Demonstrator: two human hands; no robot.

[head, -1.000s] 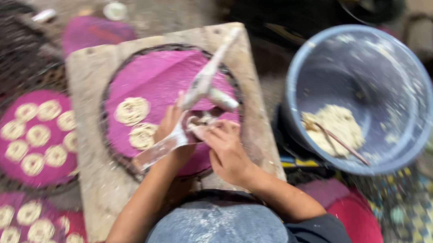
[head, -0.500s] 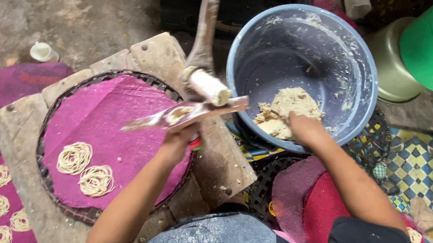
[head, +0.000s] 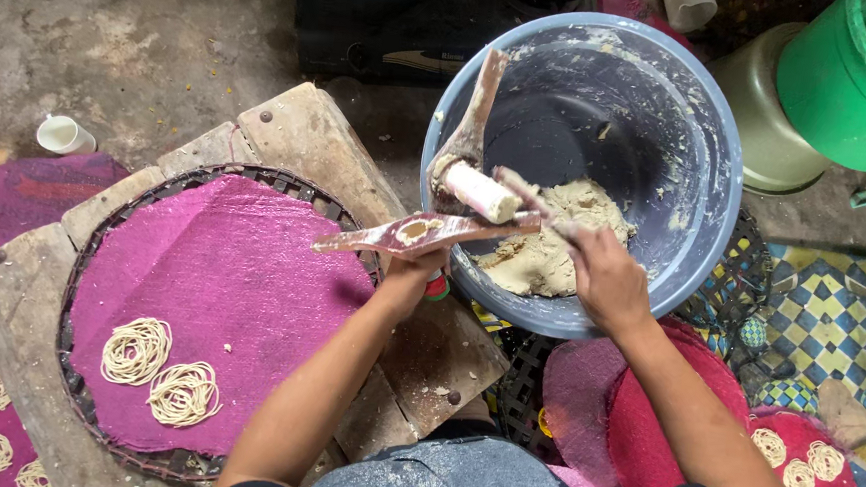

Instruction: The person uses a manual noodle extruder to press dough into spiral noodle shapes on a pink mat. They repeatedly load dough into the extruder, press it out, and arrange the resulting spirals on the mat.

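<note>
Two noodle coils (head: 160, 372) are seen on the pink cloth (head: 220, 291) at the near left of the wooden worktop (head: 304, 135). At its right edge, the wooden press (head: 423, 235) is gripped from below by the closed left hand (head: 411, 277). Its upper handle (head: 521, 194) is held by the closed right hand (head: 606, 279). Farther off, dough (head: 544, 235) is kept in the blue tub (head: 701, 120).

Wooden counter (head: 304, 135): carries a round woven tray (head: 287, 180) lined with pink cloth (head: 220, 281); two noodle coils (head: 160, 372) on the cloth. Concrete floor (head: 146, 25): small white cup (head: 63, 135), blue basin (head: 700, 140), green bucket (head: 833, 88).
</note>
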